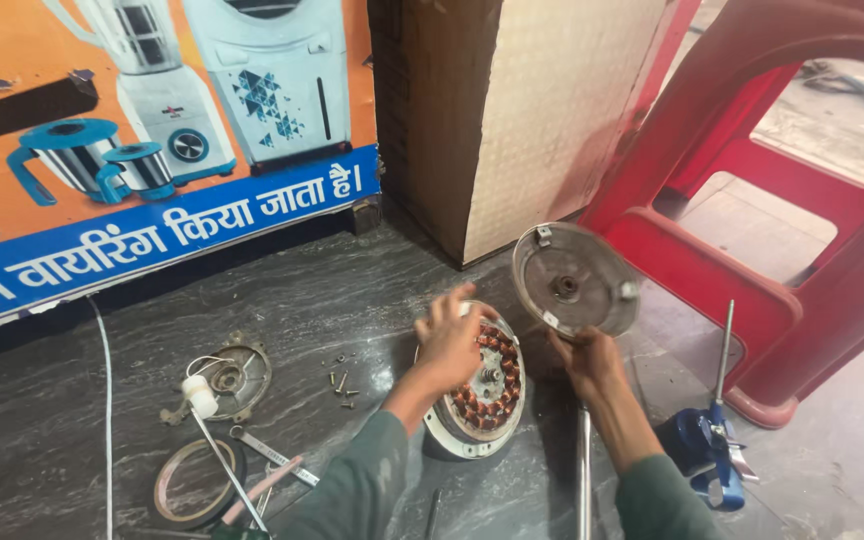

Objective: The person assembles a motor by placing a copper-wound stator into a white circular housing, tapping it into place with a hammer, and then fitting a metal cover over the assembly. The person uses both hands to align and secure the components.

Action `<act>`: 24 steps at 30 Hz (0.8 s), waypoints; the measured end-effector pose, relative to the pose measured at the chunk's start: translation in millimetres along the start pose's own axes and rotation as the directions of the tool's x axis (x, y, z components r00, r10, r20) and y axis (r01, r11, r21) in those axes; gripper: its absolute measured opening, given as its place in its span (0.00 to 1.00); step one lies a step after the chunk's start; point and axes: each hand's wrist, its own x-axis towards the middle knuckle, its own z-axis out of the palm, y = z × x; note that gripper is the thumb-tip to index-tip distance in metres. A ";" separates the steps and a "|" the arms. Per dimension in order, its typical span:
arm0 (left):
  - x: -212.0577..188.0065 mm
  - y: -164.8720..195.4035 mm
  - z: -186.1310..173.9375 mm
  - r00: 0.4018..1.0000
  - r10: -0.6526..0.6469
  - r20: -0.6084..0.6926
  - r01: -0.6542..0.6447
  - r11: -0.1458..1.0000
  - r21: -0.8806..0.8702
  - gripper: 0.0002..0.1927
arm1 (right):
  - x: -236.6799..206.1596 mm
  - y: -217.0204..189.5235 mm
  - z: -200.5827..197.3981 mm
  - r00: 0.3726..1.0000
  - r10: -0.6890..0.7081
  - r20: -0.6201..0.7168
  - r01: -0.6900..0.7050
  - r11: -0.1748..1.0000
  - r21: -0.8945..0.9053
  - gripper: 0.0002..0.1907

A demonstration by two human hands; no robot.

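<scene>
Grey stone floor [372, 290] bears the round fan motor with copper windings [479, 393], steadied on edge under the spread left hand [449, 340]. Its round grey metal cover [573, 279], lifted off, is gripped at the right by the right hand [590, 362]. Disassembly appears underway; setting the cover aside seems next. Small loose screws [342, 384] lie left.

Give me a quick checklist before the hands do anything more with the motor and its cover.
1. Left hand rests on the motor body: ok.
2. Right hand grips the round metal cover at its lower edge, clear of the motor: ok.
3. Copper windings exposed, undamaged: cannot tell.
4. Loose screws together on the floor, within reach: ok.
5. Spanner lies nearby: ok.
6. Motor body steady on the floor: cannot tell.
</scene>
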 end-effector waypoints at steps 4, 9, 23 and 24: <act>-6.0 5.2 -17.5 0.878 -0.224 -0.423 0.019 0.899 -0.437 0.17 | -28.7 -16.0 -18.9 0.975 -0.209 -0.079 0.161 0.903 -0.397 0.27; -0.3 13.7 -26.1 0.876 -0.475 -0.085 0.391 0.801 -0.454 0.14 | -42.8 -19.6 -36.8 0.947 -0.301 -0.114 0.213 0.851 -0.480 0.29; -21.2 7.4 -13.2 0.896 -0.385 -0.220 0.334 0.912 -0.238 0.20 | -63.0 25.8 -117.9 0.857 -0.467 -0.218 0.320 0.814 -0.485 0.33; -20.3 9.4 -14.4 0.880 -0.450 -0.155 0.422 0.888 -0.184 0.20 | -63.7 30.0 -116.2 0.858 -0.483 -0.174 0.371 0.818 -0.441 0.33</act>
